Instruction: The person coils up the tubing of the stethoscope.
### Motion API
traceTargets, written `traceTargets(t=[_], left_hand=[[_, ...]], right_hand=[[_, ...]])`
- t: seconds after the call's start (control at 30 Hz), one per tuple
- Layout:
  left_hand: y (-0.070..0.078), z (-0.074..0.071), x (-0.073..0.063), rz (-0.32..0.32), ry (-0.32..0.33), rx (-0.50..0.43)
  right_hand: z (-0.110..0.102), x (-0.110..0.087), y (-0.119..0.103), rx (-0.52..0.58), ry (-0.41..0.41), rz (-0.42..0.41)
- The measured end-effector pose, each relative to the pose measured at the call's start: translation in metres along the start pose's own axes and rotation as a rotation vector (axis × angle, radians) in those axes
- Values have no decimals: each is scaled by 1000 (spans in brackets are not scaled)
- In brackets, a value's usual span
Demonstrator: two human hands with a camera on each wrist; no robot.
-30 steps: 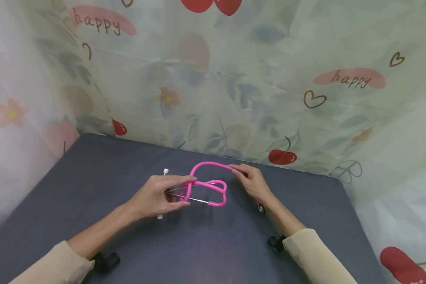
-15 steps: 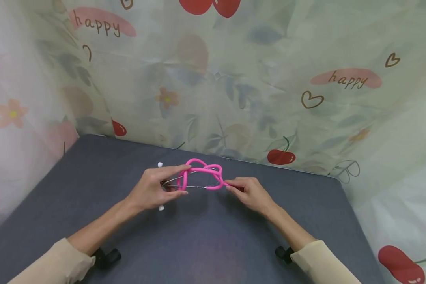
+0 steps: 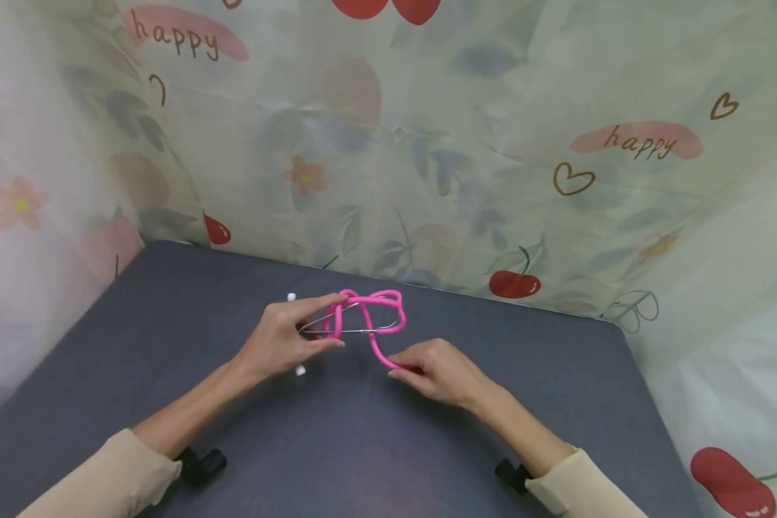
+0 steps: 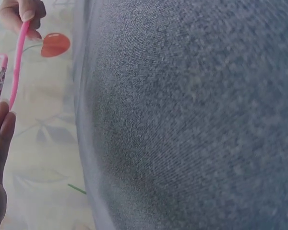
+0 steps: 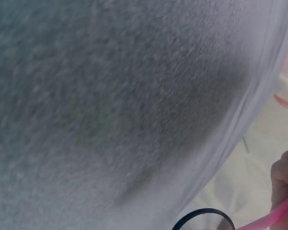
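A stethoscope with pink tubing (image 3: 383, 301) is folded into loops above the table. My left hand (image 3: 275, 338) holds the bundle, thumb below and fingers above, around the metal ear tubes. White ear tips, one upper (image 3: 291, 296) and one lower (image 3: 300, 370), stick out beside that hand. A free length of pink tube (image 3: 377, 350) comes down across the loops to my right hand (image 3: 440, 370), which pinches it between thumb and fingers. In the right wrist view the chest piece's dark rim (image 5: 201, 210) shows at the bottom, near the tube; in the head view it is hidden.
The dark grey table (image 3: 362, 446) lies under both hands. Behind it hangs a patterned curtain (image 3: 427, 201), which meets the table's back edge. A black wrist camera sits at each cuff, the left one (image 3: 203, 464) and the right one (image 3: 513, 475).
My right hand has drawn the tube end from behind the bundle, past its right end, down toward the near side. The left hand has risen slightly, still holding the folded stethoscope.
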State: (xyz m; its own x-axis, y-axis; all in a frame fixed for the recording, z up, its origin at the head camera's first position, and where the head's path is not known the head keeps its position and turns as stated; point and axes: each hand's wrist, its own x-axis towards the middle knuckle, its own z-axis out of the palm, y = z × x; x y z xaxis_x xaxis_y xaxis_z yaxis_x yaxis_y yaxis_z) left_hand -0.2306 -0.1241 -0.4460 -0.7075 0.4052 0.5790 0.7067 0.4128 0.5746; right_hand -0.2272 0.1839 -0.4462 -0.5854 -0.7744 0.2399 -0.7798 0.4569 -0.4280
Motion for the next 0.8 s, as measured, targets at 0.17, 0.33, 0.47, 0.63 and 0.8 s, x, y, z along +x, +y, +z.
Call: traceTargets(t=[0.17, 0.33, 0.47, 0.63, 0.8], left_hand=[[0, 3, 0, -22, 0, -16], [-1, 7, -2, -42, -9, -20], [-1, 10, -2, -54, -27, -19], [-1, 14, -3, -42, -37, -6], [-2, 19, -5, -30, -38, 3]], right_hand=[[5, 5, -8, -29, -44, -45], [11, 7, -10, 25, -13, -104], [14, 9, -12, 75, 23, -155], [16, 10, -15, 127, 47, -173], [20, 14, -19, 147, 61, -204]])
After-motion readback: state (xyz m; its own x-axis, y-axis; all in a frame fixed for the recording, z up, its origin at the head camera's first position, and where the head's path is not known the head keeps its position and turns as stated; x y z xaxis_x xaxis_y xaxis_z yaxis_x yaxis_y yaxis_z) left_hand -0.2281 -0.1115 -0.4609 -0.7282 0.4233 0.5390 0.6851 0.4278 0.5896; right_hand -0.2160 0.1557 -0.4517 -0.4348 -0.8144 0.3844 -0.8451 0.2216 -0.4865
